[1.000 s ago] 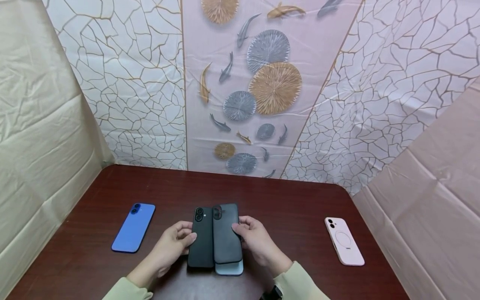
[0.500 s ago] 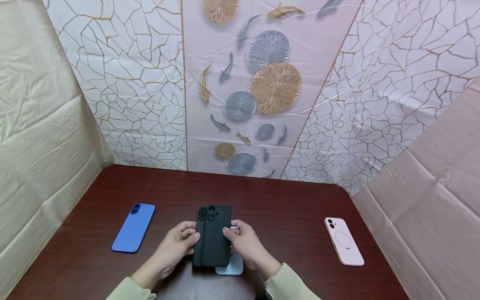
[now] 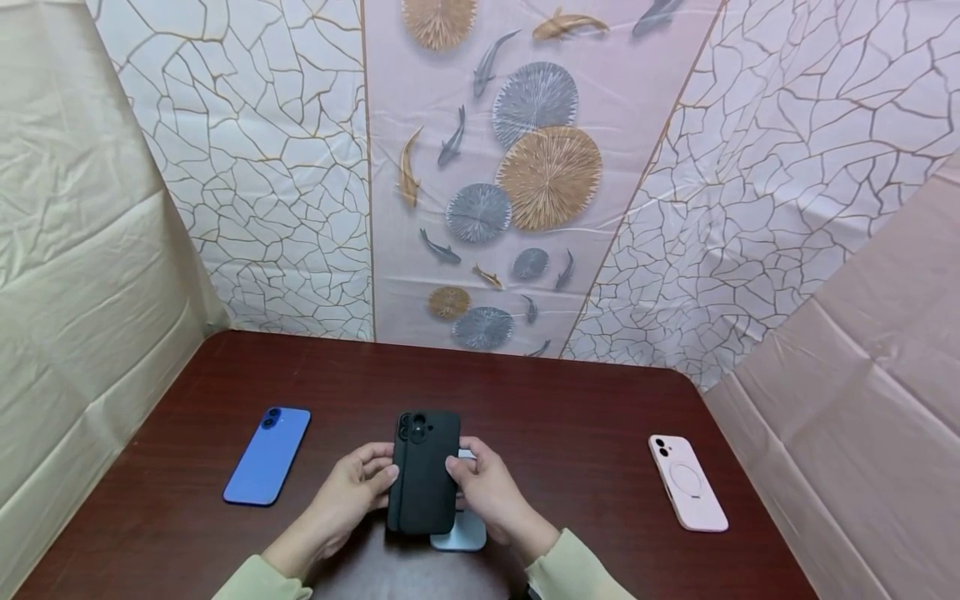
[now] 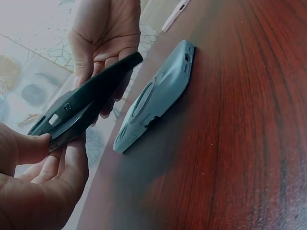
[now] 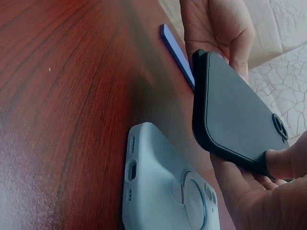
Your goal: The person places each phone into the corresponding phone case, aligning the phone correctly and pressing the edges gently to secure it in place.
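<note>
Note flat black phone [image 3: 397, 498] pinched in left hand [image 3: 347, 493], above dark-red wood-grain tabletop [image 3: 577, 450]; note matte-black rectangular phone case [image 3: 431, 487] pinched in right hand [image 3: 495, 496] — overlapping the phone's back, offset rightward, with long axes nearly parallel.

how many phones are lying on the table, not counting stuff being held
3: a blue phone on the left, a pink phone on the right, and a pale blue phone in the middle, partly hidden in the head view by the held black case.
</note>
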A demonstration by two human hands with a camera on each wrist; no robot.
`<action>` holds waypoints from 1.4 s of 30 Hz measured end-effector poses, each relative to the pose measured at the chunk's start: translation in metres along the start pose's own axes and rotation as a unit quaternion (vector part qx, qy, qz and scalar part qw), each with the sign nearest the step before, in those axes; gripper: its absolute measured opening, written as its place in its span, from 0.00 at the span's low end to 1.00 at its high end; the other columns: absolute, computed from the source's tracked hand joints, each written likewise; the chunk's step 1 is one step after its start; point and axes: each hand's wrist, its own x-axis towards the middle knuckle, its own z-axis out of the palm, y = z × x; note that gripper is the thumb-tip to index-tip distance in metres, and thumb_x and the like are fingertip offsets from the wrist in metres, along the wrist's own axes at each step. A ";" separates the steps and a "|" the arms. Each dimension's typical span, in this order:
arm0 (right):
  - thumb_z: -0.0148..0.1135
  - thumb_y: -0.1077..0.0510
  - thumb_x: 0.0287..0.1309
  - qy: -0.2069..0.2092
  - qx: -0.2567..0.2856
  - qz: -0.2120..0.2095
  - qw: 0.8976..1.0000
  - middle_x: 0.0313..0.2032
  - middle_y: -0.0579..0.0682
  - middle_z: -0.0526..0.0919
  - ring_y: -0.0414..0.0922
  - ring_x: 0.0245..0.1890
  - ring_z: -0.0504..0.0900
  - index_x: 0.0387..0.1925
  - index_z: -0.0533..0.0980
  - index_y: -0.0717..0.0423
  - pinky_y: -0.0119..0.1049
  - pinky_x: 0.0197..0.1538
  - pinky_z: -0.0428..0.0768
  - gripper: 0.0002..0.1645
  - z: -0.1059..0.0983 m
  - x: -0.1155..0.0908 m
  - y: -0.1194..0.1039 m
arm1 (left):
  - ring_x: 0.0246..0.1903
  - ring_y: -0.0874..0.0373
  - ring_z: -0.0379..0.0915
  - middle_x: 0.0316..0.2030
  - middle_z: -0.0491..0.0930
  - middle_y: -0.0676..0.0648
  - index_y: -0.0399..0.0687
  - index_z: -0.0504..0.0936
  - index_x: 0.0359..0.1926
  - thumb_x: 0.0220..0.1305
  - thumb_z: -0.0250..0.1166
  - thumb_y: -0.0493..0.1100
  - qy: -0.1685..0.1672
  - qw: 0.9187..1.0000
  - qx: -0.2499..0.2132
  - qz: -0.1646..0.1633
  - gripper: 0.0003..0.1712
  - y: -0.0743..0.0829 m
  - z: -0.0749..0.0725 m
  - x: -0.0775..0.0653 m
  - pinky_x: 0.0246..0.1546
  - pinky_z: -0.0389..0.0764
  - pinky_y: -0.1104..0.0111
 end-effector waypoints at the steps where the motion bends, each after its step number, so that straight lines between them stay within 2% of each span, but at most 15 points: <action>1: 0.51 0.60 0.71 0.000 0.001 -0.002 1.000 0.41 0.56 0.84 0.50 0.36 0.84 0.59 0.68 0.57 0.48 0.37 0.82 0.18 0.001 0.000 0.000 | 0.46 0.49 0.78 0.51 0.78 0.38 0.35 0.66 0.63 0.72 0.55 0.35 -0.002 1.000 -0.003 0.003 0.21 0.000 0.001 0.000 0.42 0.81 0.56; 7: 0.49 0.61 0.72 -0.002 0.004 -0.006 1.000 0.41 0.57 0.84 0.50 0.36 0.84 0.59 0.67 0.59 0.48 0.38 0.82 0.17 0.002 -0.001 -0.003 | 0.46 0.49 0.78 0.50 0.78 0.38 0.34 0.66 0.62 0.72 0.54 0.34 -0.012 1.000 -0.018 0.017 0.20 -0.001 0.003 -0.001 0.43 0.81 0.56; 17: 0.53 0.60 0.70 0.008 -0.009 -0.007 1.000 0.40 0.56 0.85 0.49 0.33 0.84 0.59 0.67 0.60 0.46 0.33 0.82 0.19 0.003 -0.002 -0.001 | 0.48 0.47 0.78 0.51 0.79 0.37 0.33 0.64 0.65 0.76 0.46 0.35 -0.032 0.999 -0.019 0.003 0.21 -0.001 0.001 0.000 0.45 0.80 0.55; 21: 0.57 0.58 0.68 0.018 -0.022 -0.005 1.000 0.41 0.55 0.85 0.49 0.32 0.85 0.62 0.66 0.61 0.46 0.33 0.83 0.24 0.003 -0.002 -0.002 | 0.47 0.48 0.79 0.52 0.79 0.37 0.32 0.65 0.66 0.75 0.52 0.43 -0.009 1.000 -0.001 -0.004 0.26 0.001 0.003 0.000 0.43 0.81 0.57; 26: 0.62 0.54 0.64 0.022 -0.035 0.004 0.999 0.39 0.54 0.85 0.49 0.29 0.84 0.62 0.67 0.61 0.45 0.32 0.83 0.29 0.003 -0.001 -0.003 | 0.46 0.49 0.79 0.50 0.80 0.38 0.33 0.68 0.63 0.66 0.64 0.48 0.011 1.000 0.030 0.003 0.32 0.003 0.004 -0.002 0.42 0.82 0.58; 31: 0.65 0.54 0.62 0.003 -0.022 0.009 1.000 0.36 0.55 0.86 0.53 0.31 0.86 0.57 0.71 0.62 0.47 0.33 0.84 0.26 0.003 0.000 -0.003 | 0.46 0.50 0.80 0.49 0.80 0.39 0.33 0.70 0.62 0.66 0.64 0.46 0.014 0.998 0.058 0.012 0.30 0.003 0.001 -0.003 0.41 0.82 0.58; 38: 0.56 0.53 0.69 0.003 0.008 0.010 1.000 0.38 0.56 0.84 0.52 0.33 0.85 0.54 0.72 0.64 0.46 0.33 0.84 0.20 0.003 -0.001 -0.005 | 0.47 0.50 0.78 0.50 0.80 0.39 0.33 0.70 0.62 0.67 0.63 0.47 0.029 0.996 0.089 0.013 0.29 0.004 0.001 -0.003 0.40 0.82 0.59; 42: 0.57 0.54 0.68 0.004 0.020 0.005 1.000 0.38 0.56 0.84 0.50 0.31 0.85 0.53 0.73 0.64 0.47 0.33 0.84 0.20 0.002 -0.002 -0.006 | 0.49 0.50 0.78 0.50 0.80 0.39 0.33 0.70 0.62 0.68 0.62 0.46 0.033 0.995 0.097 0.010 0.28 0.007 0.003 -0.006 0.40 0.82 0.58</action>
